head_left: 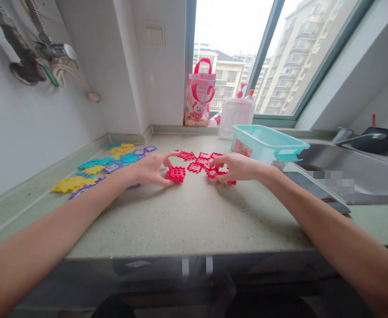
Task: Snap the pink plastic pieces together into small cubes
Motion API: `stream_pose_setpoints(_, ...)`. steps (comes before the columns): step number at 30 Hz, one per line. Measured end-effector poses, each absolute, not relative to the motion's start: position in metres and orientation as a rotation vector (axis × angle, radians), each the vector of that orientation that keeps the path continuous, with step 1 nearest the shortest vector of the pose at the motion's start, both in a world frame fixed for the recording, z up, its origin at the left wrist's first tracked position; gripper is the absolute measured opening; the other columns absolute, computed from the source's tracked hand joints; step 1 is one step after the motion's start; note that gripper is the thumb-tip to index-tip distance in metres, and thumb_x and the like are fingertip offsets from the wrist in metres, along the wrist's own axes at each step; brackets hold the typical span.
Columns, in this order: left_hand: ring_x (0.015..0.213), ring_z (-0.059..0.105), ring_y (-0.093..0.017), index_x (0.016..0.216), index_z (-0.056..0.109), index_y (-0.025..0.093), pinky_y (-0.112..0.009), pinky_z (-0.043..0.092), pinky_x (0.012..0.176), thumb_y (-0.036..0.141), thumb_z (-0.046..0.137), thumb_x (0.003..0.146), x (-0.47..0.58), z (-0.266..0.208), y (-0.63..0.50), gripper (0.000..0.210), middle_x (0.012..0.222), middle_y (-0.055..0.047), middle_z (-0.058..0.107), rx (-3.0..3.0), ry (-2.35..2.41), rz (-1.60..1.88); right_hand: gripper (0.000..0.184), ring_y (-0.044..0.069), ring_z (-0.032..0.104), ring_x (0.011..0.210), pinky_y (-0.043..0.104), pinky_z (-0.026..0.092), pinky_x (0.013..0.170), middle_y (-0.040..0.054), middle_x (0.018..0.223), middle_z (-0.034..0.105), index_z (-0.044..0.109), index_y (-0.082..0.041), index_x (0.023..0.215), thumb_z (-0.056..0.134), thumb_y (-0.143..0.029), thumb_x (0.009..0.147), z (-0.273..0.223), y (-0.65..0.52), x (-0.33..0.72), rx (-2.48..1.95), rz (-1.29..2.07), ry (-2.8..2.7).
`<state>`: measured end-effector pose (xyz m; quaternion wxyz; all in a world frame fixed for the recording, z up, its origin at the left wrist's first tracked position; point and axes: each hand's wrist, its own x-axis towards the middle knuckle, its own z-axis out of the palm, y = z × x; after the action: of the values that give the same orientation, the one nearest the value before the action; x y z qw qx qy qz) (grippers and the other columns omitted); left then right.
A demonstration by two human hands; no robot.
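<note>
Bare forearms (71, 232) reach in from both lower corners, over the front edge of the desk (194, 221). With thumb and fingers my left hand (150, 168) pinches a small red stack (176, 175) by its left side, near the middle of the desk. My right hand (237, 167) curls over some of the loose red tiles (195, 166) just beyond — whether its fingertips grip one, I cannot tell.

That one-sided pinch worries me: if I squeezed unevenly, the upper pieces could slide off. Toothed edges might catch on a neighbour and drag it along, since the loose ones overlap. A careless left wrist could scatter the purple, blue and yellow tiles (99, 163) close by, and lifting my right hand wide might nudge the mint basket (263, 152) — or flick a tile toward the sink (376, 185).
</note>
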<state>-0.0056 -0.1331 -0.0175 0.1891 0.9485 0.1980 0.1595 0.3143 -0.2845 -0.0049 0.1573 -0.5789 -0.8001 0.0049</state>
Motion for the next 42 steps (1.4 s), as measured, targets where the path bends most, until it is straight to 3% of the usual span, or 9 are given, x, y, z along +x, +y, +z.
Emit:
stream_pose_setpoints(6, 0.113, 0.069, -0.029, 0.158, 0.052, 0.03, -0.037, 0.048, 0.1, 0.051, 0.09, 0.065, -0.019, -0.01, -0.116, 0.102, 0.123, -0.008, 0.075, 2.661, 0.551, 0.361, 0.036, 0.025, 0.073, 0.104, 0.04, 0.055, 0.092, 0.0102, 0.119, 0.078, 0.075, -0.022, 0.124, 0.068, -0.034, 0.09, -0.015, -0.27, 0.32, -1.689, -0.212, -2.065)
stream_pose_setpoints(12, 0.115, 0.069, -0.027, 0.13, 0.074, 0.021, -0.039, 0.051, 0.101, 0.063, 0.053, 0.099, -0.023, -0.011, -0.1, 0.056, 0.13, -0.012, 0.075, 2.597, 0.727, 0.657, 0.036, 0.024, 0.075, 0.096, 0.036, 0.055, 0.086, 0.0106, 0.117, 0.079, 0.076, -0.021, 0.124, 0.066, -0.039, 0.094, -0.021, -0.266, 0.323, -1.717, -0.208, -2.031)
stream_pose_setpoints(17, 0.123, 0.067, -0.025, 0.134, 0.071, 0.02, -0.035, 0.049, 0.111, 0.049, 0.058, 0.095, 0.0, -0.001, -0.082, 0.05, 0.136, -0.009, 0.073, 2.773, 0.931, 0.446, 0.033, 0.023, 0.076, 0.089, 0.031, 0.053, 0.079, 0.0089, 0.112, 0.081, 0.08, -0.024, 0.115, 0.068, -0.05, 0.097, -0.033, -0.26, 0.321, -1.718, -0.095, -2.149)
stream_pose_setpoints(24, 0.125, 0.067, -0.029, 0.156, 0.054, 0.023, -0.032, 0.054, 0.102, 0.044, 0.08, 0.069, 0.071, 0.021, -0.043, 0.093, 0.152, -0.011, 0.064, 2.789, 1.033, -0.09, 0.037, 0.026, 0.075, 0.092, 0.029, 0.048, 0.072, 0.0093, 0.104, 0.082, 0.077, -0.023, 0.108, 0.073, -0.055, 0.09, -0.038, -0.258, 0.31, -1.821, -0.18, -2.042)
stream_pose_setpoints(28, 0.109, 0.072, -0.028, 0.126, 0.076, 0.021, -0.03, 0.055, 0.091, 0.042, 0.079, 0.066, 0.091, 0.023, -0.026, 0.063, 0.126, -0.007, 0.078, 2.773, 1.076, -0.215, 0.028, 0.023, 0.073, 0.086, 0.027, 0.044, 0.068, 0.0069, 0.099, 0.081, 0.075, -0.023, 0.103, 0.073, -0.047, 0.088, -0.034, -0.258, 0.309, -1.83, -0.202, -2.043)
stream_pose_setpoints(32, 0.099, 0.073, -0.025, 0.103, 0.078, 0.018, -0.028, 0.055, 0.083, 0.039, 0.076, 0.067, 0.086, 0.019, -0.023, 0.042, 0.107, -0.007, 0.081, 2.766, 1.152, -0.237, 0.037, 0.024, 0.072, 0.091, 0.028, 0.046, 0.071, 0.0086, 0.105, 0.08, 0.076, -0.025, 0.109, 0.078, -0.052, 0.084, -0.024, -0.26, 0.321, -1.803, -0.184, -2.065)
stream_pose_setpoints(35, 0.096, 0.072, -0.023, 0.11, 0.075, 0.018, -0.027, 0.055, 0.079, 0.036, 0.075, 0.067, 0.074, 0.015, -0.032, 0.047, 0.111, -0.007, 0.08, 2.773, 1.154, -0.194, 0.036, 0.023, 0.072, 0.084, 0.028, 0.047, 0.068, 0.008, 0.097, 0.08, 0.078, -0.024, 0.103, 0.08, -0.054, 0.083, -0.01, -0.267, 0.332, -1.8, -0.08, -2.097)
stream_pose_setpoints(39, 0.116, 0.067, -0.026, 0.121, 0.071, 0.017, -0.029, 0.054, 0.092, 0.036, 0.076, 0.069, 0.065, 0.023, -0.055, 0.056, 0.13, -0.01, 0.074, 2.849, 1.093, -0.048, 0.033, 0.015, 0.063, 0.055, 0.026, 0.041, 0.053, 0.0012, 0.077, 0.076, 0.078, -0.024, 0.102, 0.074, -0.054, 0.089, 0.007, -0.275, 0.337, -1.754, 0.295, -2.156)
stream_pose_setpoints(42, 0.119, 0.067, -0.024, 0.126, 0.072, 0.021, -0.028, 0.051, 0.099, 0.042, 0.074, 0.079, 0.071, 0.036, -0.084, 0.052, 0.132, -0.006, 0.073, 2.913, 0.906, 0.063, 0.031, 0.015, 0.062, 0.06, 0.027, 0.04, 0.057, 0.0013, 0.076, 0.074, 0.077, -0.022, 0.095, 0.077, -0.051, 0.085, 0.008, -0.28, 0.336, -1.65, 0.305, -2.256)
